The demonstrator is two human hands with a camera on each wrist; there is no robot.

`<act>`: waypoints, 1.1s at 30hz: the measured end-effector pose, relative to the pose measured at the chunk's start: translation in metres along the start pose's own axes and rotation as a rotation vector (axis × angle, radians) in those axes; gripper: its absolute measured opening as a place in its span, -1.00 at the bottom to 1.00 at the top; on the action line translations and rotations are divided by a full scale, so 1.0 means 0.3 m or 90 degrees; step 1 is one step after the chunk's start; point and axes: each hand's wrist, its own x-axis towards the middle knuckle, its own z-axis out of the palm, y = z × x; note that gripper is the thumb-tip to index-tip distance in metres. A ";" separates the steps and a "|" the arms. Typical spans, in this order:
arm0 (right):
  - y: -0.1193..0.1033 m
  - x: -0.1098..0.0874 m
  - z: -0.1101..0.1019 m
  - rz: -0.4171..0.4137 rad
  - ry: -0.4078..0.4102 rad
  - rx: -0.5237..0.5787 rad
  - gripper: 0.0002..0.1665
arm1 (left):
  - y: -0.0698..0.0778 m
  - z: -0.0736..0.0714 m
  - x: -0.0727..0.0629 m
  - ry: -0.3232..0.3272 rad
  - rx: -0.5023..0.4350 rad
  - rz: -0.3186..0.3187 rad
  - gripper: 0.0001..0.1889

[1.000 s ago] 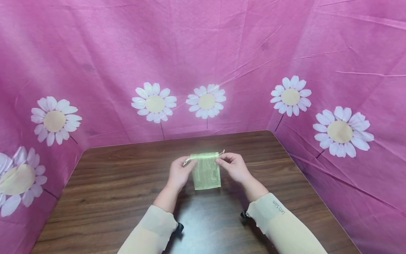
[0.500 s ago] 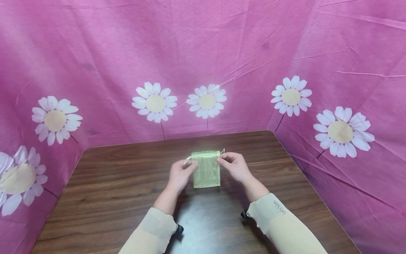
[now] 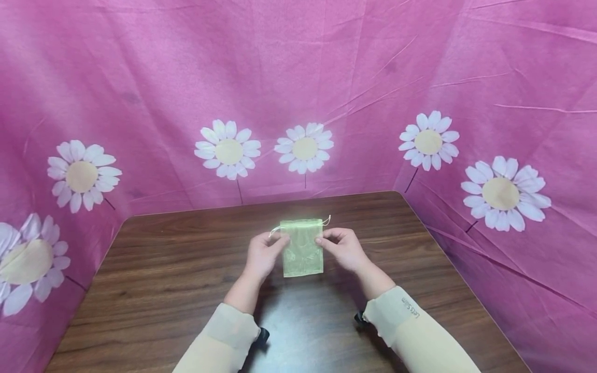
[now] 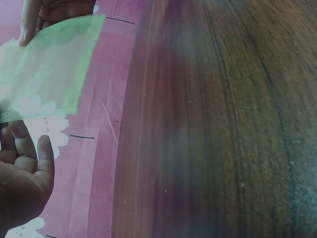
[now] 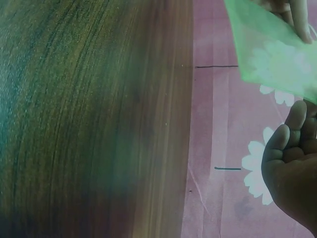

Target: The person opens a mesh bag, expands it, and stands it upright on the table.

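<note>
A small, sheer light-green drawstring pouch point(image 3: 302, 254) hangs upright between both hands above the table, its flat side facing me. My left hand point(image 3: 262, 254) pinches its left edge near the top, thumb in front. On the opposite edge, my right hand point(image 3: 344, 249) pinches it a little below the drawstring. Pale drawstring loops point(image 3: 327, 221) stick out at the two upper corners. In the left wrist view the pouch point(image 4: 54, 64) is see-through, with the backdrop showing behind it. The right wrist view catches the lower fingers point(image 5: 296, 116) of the right hand beneath the pouch's edge.
A dark wood-grain table point(image 3: 168, 269) lies under the hands. Pink cloth point(image 3: 298, 62) printed with white daisies stands around its back and sides. Black straps point(image 3: 263, 338) show at the cuffs of the cream sleeves.
The pouch's top edge has risen slightly above the hands, and the right hand's grip now sits lower on its edge. Creases across the pouch have shifted.
</note>
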 end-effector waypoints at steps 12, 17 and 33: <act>-0.005 0.000 -0.006 0.005 0.017 -0.024 -0.87 | -0.035 -0.014 -0.014 -0.037 0.041 0.027 -0.86; 0.004 -0.002 -0.009 0.020 0.013 -0.022 -0.87 | -0.043 -0.013 -0.020 -0.030 0.039 0.027 -0.87; 0.067 -0.042 -0.002 0.013 -0.050 -0.043 -0.96 | -0.046 -0.005 -0.027 -0.014 0.027 0.013 -0.86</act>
